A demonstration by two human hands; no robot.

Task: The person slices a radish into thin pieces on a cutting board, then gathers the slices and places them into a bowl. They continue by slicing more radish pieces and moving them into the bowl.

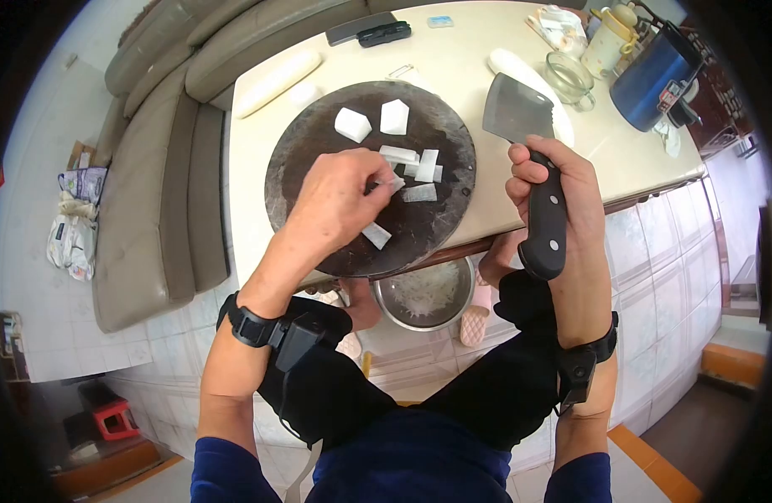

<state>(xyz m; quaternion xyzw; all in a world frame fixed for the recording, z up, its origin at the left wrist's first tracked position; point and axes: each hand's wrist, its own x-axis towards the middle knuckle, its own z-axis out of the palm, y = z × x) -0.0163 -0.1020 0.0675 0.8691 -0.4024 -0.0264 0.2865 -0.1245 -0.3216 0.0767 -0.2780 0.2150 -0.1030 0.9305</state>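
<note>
My right hand (562,180) is closed round the black handle of a cleaver (520,113), whose broad blade points up and left beside the board. Over the middle of the round dark cutting board (319,134), my left hand (344,193) pinches a thin white slice (394,184). Several more white slices (419,194) lie close to its fingertips, some overlapping. Another slice (376,235) rests alone below that hand. Two thicker white chunks (393,117) sit near the board's far side.
Long white radishes (278,84) lie left and right of the board on the table (453,50). A glass cup (569,81) and a blue kettle (657,77) stand at the right. A metal bowl (425,293) with white shreds is below the table edge.
</note>
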